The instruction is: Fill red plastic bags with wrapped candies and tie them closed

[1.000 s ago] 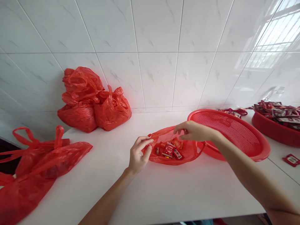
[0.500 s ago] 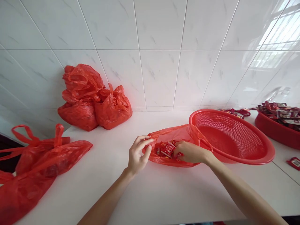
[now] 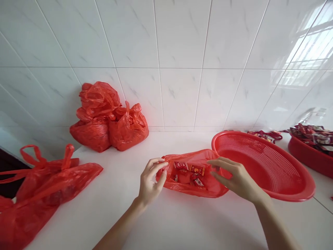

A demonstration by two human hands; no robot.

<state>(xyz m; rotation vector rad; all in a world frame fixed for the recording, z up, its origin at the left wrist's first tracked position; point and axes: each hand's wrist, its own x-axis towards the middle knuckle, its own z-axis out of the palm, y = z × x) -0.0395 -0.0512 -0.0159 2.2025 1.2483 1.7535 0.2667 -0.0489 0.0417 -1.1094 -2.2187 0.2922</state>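
A red plastic bag [image 3: 187,192] lies on the white table with its mouth open toward me. Several small wrapped packets [image 3: 197,169] in red and gold rest inside it. At the bag's left end, my left hand [image 3: 152,180] pinches its rim between thumb and fingers. My right hand [image 3: 236,177] hovers over the bag's right end, fingers apart and with nothing visible in them. Just to the right of the bag stands a red perforated plastic basket [image 3: 260,166], whose inside shows bare.
Several tied, full red bags [image 3: 127,130] are piled against the tiled wall. More red bags [image 3: 49,187] lie at the table's left edge. A red basin [image 3: 309,152] heaped with dark packets stands at the far right, and a few red items [image 3: 270,134] lie behind the basket.
My right hand has come up out of the bag and moved right, its fingers opening. The packets inside now lie differently. My left hand stays at the rim; the view has tilted up slightly.
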